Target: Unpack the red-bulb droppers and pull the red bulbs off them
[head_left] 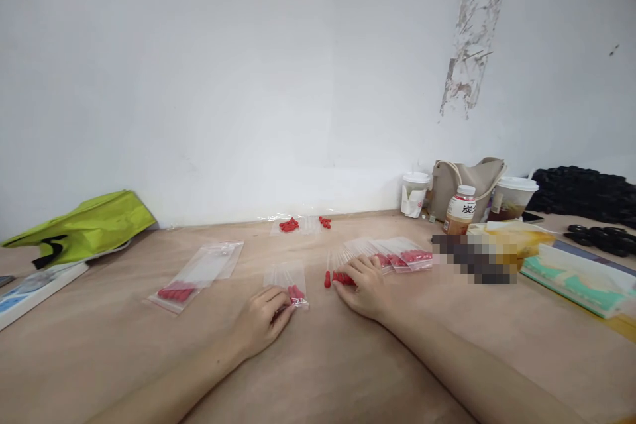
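Note:
My left hand (265, 319) pinches the lower edge of a small clear zip bag (277, 274) that lies on the table. A few glass droppers with red rubber bulbs (297, 292) are inside it. To the right, my right hand (362, 283) curls its fingers down over loose red-bulbed droppers (342, 277) laid side by side; part of that row is hidden beneath it. One dropper (327, 278) lies a little apart, left of my fingers. Beyond my right hand, filled dropper bags (410, 257) overlap. Further left lie other clear bags (179, 291) with red-bulbed droppers.
Small red pieces (289, 225) lie on clear plastic near the wall. A power strip (42, 288) and a yellow-green bag (94, 218) are at left. At right stand a drink cup (415, 193), a bottle (460, 211), a beige handbag (467, 179) and a tissue pack (579, 281).

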The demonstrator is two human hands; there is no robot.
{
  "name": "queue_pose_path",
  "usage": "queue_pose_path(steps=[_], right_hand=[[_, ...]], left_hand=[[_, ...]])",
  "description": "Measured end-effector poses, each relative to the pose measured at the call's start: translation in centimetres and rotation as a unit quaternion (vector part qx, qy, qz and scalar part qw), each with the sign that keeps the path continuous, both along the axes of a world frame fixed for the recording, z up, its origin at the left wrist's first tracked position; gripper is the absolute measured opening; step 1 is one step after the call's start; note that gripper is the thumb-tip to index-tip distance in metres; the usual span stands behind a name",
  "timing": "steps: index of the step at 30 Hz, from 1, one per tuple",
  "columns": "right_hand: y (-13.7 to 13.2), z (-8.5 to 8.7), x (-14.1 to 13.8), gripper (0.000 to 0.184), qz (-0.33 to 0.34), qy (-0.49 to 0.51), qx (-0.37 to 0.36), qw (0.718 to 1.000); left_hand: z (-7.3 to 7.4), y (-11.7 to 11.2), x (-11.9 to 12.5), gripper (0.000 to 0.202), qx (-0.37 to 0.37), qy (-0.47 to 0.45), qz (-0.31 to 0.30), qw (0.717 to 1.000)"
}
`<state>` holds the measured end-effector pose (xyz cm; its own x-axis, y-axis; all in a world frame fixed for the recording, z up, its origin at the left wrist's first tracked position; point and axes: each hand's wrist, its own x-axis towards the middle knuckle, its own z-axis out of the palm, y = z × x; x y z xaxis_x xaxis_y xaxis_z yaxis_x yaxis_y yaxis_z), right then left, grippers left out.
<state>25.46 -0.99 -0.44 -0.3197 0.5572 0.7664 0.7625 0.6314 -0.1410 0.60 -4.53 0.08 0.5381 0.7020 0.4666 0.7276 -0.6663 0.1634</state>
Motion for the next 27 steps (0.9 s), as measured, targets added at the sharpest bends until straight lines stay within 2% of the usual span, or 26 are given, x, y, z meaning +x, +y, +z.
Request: queue_pose_path(steps=[3,7,12,18,23,27], right_hand=[[-0.4,-0.1,-0.3,0.007,0.033,-0.013,-0.002,0.999],[-0.9,-0.4,-1.0,0.009,0.074,-0.022,0.006,0.997],[-1.5,-0.4,-2.6,0.012,0.127,-0.078,0.037,0.988],[-0.8,-0.8,-3.1,0.018,0.126,-0.102,0.059,0.985],[-0.2,-1.1,-2.9,0.016,0.114,-0.074,0.062,0.989],[-0.2,-1.2,-2.9,0.017,0.135,-0.073,0.065,0.986]], left_hand=[[0.0,-0.2,-0.5,0.019,-0.039,-0.061,0.003,0.997],[0.2,-0.3,-1.6,0.021,-0.069,-0.087,0.004,0.994],[0.1,0.2,0.2,0.023,-0.118,-0.144,0.013,0.982],[-0.3,0.6,2.7,0.022,-0.172,-0.217,0.01,0.961],[-0.7,0.8,2.8,0.023,-0.183,-0.239,0.021,0.953],[-0.8,0.9,2.8,0.021,-0.165,-0.232,0.027,0.958]])
